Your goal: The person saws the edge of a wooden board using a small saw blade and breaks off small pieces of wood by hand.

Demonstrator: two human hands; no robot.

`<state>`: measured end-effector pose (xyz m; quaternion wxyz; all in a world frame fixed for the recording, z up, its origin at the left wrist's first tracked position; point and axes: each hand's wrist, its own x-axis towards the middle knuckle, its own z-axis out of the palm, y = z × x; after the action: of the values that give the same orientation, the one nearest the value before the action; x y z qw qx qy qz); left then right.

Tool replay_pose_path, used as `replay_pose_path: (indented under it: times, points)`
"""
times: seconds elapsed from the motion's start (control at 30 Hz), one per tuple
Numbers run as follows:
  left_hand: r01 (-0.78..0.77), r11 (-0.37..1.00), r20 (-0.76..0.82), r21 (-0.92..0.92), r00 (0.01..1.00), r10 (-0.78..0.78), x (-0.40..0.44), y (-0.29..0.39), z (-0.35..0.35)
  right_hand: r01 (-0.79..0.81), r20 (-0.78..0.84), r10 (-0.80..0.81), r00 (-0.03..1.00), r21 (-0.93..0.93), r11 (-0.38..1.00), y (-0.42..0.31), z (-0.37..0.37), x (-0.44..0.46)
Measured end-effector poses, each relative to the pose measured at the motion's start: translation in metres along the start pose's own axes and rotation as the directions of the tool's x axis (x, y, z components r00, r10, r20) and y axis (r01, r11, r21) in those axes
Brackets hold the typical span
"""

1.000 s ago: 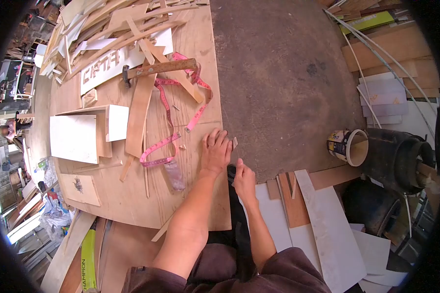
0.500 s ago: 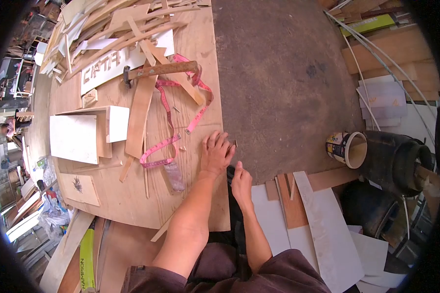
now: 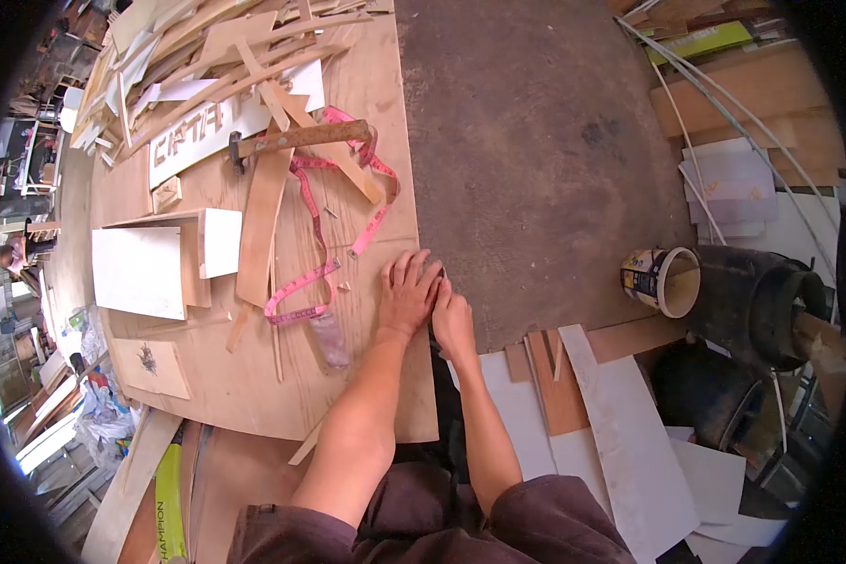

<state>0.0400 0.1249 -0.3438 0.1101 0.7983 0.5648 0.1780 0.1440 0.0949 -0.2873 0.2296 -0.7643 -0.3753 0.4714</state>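
Note:
My left hand (image 3: 409, 293) rests on the right edge of the plywood table (image 3: 371, 404), its fingers bent over the edge. My right hand (image 3: 453, 324) is closed against the left hand's fingertips, just beyond the edge. Whatever either hand holds there is hidden. Left of my hands lie a pink measuring tape (image 3: 296, 307), a clear plastic packet (image 3: 329, 340) and a small nail-like piece (image 3: 331, 212). A hammer (image 3: 296, 139) with a wooden handle lies across wood strips further up.
A white box-like piece (image 3: 139, 271) and a heap of wood strips (image 3: 197, 56) are on the table's left. On the right, a bucket (image 3: 677, 282) stands on the floor (image 3: 536, 169) near black containers (image 3: 747, 305). Boards (image 3: 630, 442) lie at lower right. Someone is far left.
My right hand has moved up to meet my left hand's fingertips. A small piece that stuck out past the left fingers is now hidden. The view has shifted slightly.

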Motion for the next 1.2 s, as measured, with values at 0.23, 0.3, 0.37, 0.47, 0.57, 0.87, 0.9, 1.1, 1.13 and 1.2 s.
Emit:
replay_pose_path:
  times: [0.23, 0.3, 0.37, 0.47, 0.57, 0.87, 0.9, 1.1, 1.13, 1.2]
  points:
    - [-0.004, 1.000, 0.032, -0.011, 0.999, 0.005, -0.001, 0.001, -0.003, -0.139, 0.055, 0.140, 0.989, -0.016, 0.990, 0.003, -0.011, -0.034]
    - [-0.010, 1.000, 0.011, -0.023, 1.000, 0.010, 0.002, -0.001, 0.001, -0.118, 0.070, 0.117, 0.991, 0.007, 0.993, -0.003, -0.006, -0.001]
    - [-0.018, 1.000, 0.019, 0.016, 1.000, 0.017, -0.001, -0.002, 0.003, -0.110, 0.061, 0.107, 0.992, 0.046, 0.993, -0.009, -0.002, 0.017]
    - [0.002, 1.000, 0.016, -0.023, 1.000, -0.001, 0.000, 0.000, 0.000, -0.130, 0.081, 0.130, 0.988, -0.002, 0.992, 0.001, -0.013, -0.022]
    - [0.020, 0.999, 0.046, -0.025, 0.999, -0.019, 0.000, 0.002, -0.004, -0.187, 0.096, 0.188, 0.977, -0.016, 0.982, 0.008, -0.010, -0.032]
    - [0.018, 1.000, 0.060, -0.005, 0.998, -0.018, 0.000, 0.001, 0.000, -0.125, 0.027, 0.132, 0.991, -0.168, 0.978, -0.004, -0.013, -0.030]
    - [0.023, 1.000, 0.064, -0.004, 0.998, -0.022, -0.001, 0.002, -0.002, -0.130, 0.033, 0.136, 0.990, -0.161, 0.978, -0.001, -0.011, -0.031]
    - [-0.003, 0.999, 0.097, 0.039, 0.995, -0.001, 0.000, -0.001, -0.005, -0.147, 0.059, 0.151, 0.987, -0.056, 0.987, -0.025, -0.006, 0.015]
    - [-0.002, 1.000, 0.087, 0.016, 0.996, 0.001, 0.000, -0.002, -0.003, -0.132, 0.044, 0.135, 0.990, -0.075, 0.988, -0.019, -0.009, 0.000]
    - [0.002, 1.000, 0.076, -0.011, 0.997, -0.001, 0.001, 0.000, -0.001, -0.139, 0.069, 0.147, 0.987, -0.111, 0.984, -0.009, -0.018, -0.030]
